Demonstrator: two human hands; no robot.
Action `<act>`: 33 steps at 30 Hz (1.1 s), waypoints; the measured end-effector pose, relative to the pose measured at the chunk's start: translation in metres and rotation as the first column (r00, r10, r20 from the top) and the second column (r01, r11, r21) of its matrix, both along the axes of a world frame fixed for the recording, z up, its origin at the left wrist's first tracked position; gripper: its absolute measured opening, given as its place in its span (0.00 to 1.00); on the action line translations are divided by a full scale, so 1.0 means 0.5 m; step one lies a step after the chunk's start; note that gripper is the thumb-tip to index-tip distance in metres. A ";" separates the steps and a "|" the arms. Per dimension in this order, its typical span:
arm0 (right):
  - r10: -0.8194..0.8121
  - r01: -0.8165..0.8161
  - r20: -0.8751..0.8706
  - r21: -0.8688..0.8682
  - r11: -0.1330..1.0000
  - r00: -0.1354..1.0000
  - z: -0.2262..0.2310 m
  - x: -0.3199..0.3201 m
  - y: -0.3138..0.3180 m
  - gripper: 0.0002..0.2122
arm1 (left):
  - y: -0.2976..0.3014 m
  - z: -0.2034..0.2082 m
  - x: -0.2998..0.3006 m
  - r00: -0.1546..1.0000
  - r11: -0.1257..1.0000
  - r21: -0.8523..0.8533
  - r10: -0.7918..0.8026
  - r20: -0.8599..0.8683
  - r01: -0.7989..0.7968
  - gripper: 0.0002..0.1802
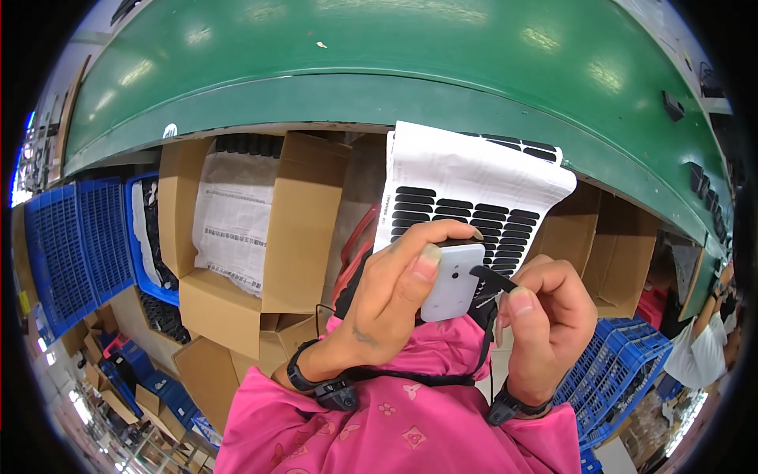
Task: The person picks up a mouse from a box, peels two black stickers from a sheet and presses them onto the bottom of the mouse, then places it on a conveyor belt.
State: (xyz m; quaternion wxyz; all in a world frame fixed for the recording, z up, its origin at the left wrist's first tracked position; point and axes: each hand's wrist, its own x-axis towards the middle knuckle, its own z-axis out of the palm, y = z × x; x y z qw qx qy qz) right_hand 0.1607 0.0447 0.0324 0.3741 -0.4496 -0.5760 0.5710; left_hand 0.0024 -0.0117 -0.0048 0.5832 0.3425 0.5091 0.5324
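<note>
My left hand (pixel 383 296) holds a flat, pale grey-white plastic piece (pixel 452 291) with rounded corners by its edges. Small dark holes show on its upward face. Between the thumb and fingers of my right hand (pixel 549 320) is a black strip sticker (pixel 494 278) with a rounded end, close to the right edge of the plastic piece. I cannot tell whether the two touch. Beyond my hands, white sheets (pixel 474 162) with rows of black, round-ended stickers (pixel 412 209) hang against the bench edge, the top one partly folded over.
A green bench (pixel 332 47) spans the far side, with small black parts (pixel 673 106) at its right. An open cardboard box (pixel 304 213) with paper inside stands left; another box (pixel 624 253) stands right. Blue crates (pixel 59 245) flank me. Another person (pixel 703 347) is at far right.
</note>
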 end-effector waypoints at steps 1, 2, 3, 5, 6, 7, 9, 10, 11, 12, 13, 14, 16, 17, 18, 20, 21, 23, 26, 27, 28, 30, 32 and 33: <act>0.011 -0.015 -0.053 -0.058 0.998 0.999 0.001 0.001 0.002 0.03 | 0.001 0.001 -0.003 0.999 0.999 -0.020 -0.028 0.031 0.028 0.32; 0.020 -0.032 -0.107 -0.115 0.993 0.994 0.003 0.002 0.003 0.03 | 0.001 0.001 -0.002 0.999 0.999 -0.019 -0.025 0.028 0.026 0.32; 0.023 -0.036 -0.109 -0.115 0.993 0.994 0.003 0.005 0.004 0.03 | 0.001 0.000 0.001 0.992 0.999 -0.027 -0.041 0.115 0.044 0.33; 0.033 -0.070 -0.160 -0.227 0.971 0.987 0.002 0.009 0.004 0.03 | 0.000 0.000 -0.003 0.972 0.990 -0.040 -0.121 0.199 0.132 0.38; 0.033 -0.070 -0.161 -0.228 0.971 0.986 0.001 0.007 0.003 0.03 | 0.001 0.002 -0.001 0.955 0.990 -0.026 -0.125 0.269 0.137 0.35; 0.028 -0.078 -0.198 -0.252 0.964 0.980 0.001 0.005 0.002 0.03 | 0.001 0.003 0.002 0.933 0.990 -0.012 -0.126 0.337 0.138 0.33; 0.023 -0.090 -0.234 -0.277 0.957 0.972 0.000 0.003 0.001 0.03 | -0.001 0.007 0.004 0.955 0.986 0.015 -0.162 0.250 0.163 0.31; 0.024 -0.085 -0.220 -0.273 0.958 0.975 0.000 0.003 0.000 0.02 | -0.002 0.010 0.003 0.967 0.980 0.040 -0.198 0.160 0.194 0.31; 0.025 -0.081 -0.206 -0.268 0.960 0.978 0.000 0.003 -0.001 0.02 | -0.001 0.014 0.001 0.968 0.981 0.039 -0.195 0.160 0.191 0.31; 0.028 -0.084 -0.207 -0.268 0.960 0.978 0.001 0.002 -0.002 0.02 | 0.002 0.020 -0.004 0.962 0.974 -0.025 -0.216 0.170 0.223 0.31; 0.013 -0.057 -0.183 -0.238 0.970 0.983 0.002 0.000 -0.003 0.02 | 0.004 0.025 -0.006 0.954 0.963 -0.089 -0.237 0.182 0.256 0.32; -0.002 -0.031 -0.161 -0.206 0.978 0.987 0.003 -0.002 -0.004 0.02 | 0.005 0.030 -0.006 0.958 0.964 -0.083 -0.236 0.162 0.252 0.29; 0.007 -0.037 -0.156 -0.189 0.981 0.988 0.001 0.000 -0.003 0.02 | 0.008 0.032 -0.011 0.957 0.961 -0.080 -0.253 0.144 0.266 0.29; 0.014 -0.041 -0.152 -0.171 0.984 0.988 0.001 0.000 -0.003 0.02 | 0.009 0.032 -0.013 0.954 0.956 -0.078 -0.271 0.127 0.282 0.28; 0.016 -0.042 -0.152 -0.172 0.984 0.988 0.001 0.000 -0.004 0.02 | 0.009 0.030 -0.013 0.955 0.958 -0.076 -0.265 0.132 0.277 0.26; 0.012 -0.039 -0.154 -0.173 0.984 0.988 0.002 -0.001 -0.004 0.03 | 0.008 0.028 -0.011 0.959 0.960 -0.063 -0.265 0.100 0.272 0.26; 0.014 -0.040 -0.154 -0.173 0.984 0.988 0.002 -0.002 -0.003 0.03 | 0.007 0.027 -0.011 0.961 0.961 -0.051 -0.267 0.069 0.271 0.26; 0.006 -0.029 -0.134 -0.172 0.985 0.991 0.002 -0.003 -0.003 0.03 | 0.008 0.027 -0.010 0.963 0.963 -0.041 -0.265 0.048 0.267 0.26; 0.001 -0.022 -0.119 -0.173 0.985 0.993 0.000 0.000 -0.005 0.03 | 0.008 0.025 -0.009 0.966 0.966 -0.015 -0.257 0.001 0.257 0.25; 0.003 -0.023 -0.120 -0.173 0.985 0.993 -0.001 -0.001 -0.005 0.03 | 0.007 0.025 -0.009 0.968 0.968 0.002 -0.251 -0.026 0.251 0.25; 0.001 -0.021 -0.119 -0.172 0.985 0.993 -0.001 0.000 -0.005 0.03 | 0.008 0.024 -0.009 0.968 0.968 0.003 -0.252 -0.025 0.252 0.25; -0.001 -0.019 -0.116 -0.170 0.985 0.993 -0.001 0.000 -0.004 0.03 | 0.009 0.024 -0.009 0.967 0.968 0.005 -0.251 -0.042 0.251 0.24; -0.014 -0.005 -0.105 -0.178 0.984 0.994 0.000 -0.001 -0.005 0.03 | 0.010 0.023 -0.008 0.967 0.969 0.022 -0.244 -0.075 0.247 0.24; -0.013 -0.005 -0.104 -0.178 0.984 0.994 0.000 -0.002 -0.005 0.03 | 0.010 0.023 -0.008 0.965 0.969 0.039 -0.238 -0.107 0.243 0.24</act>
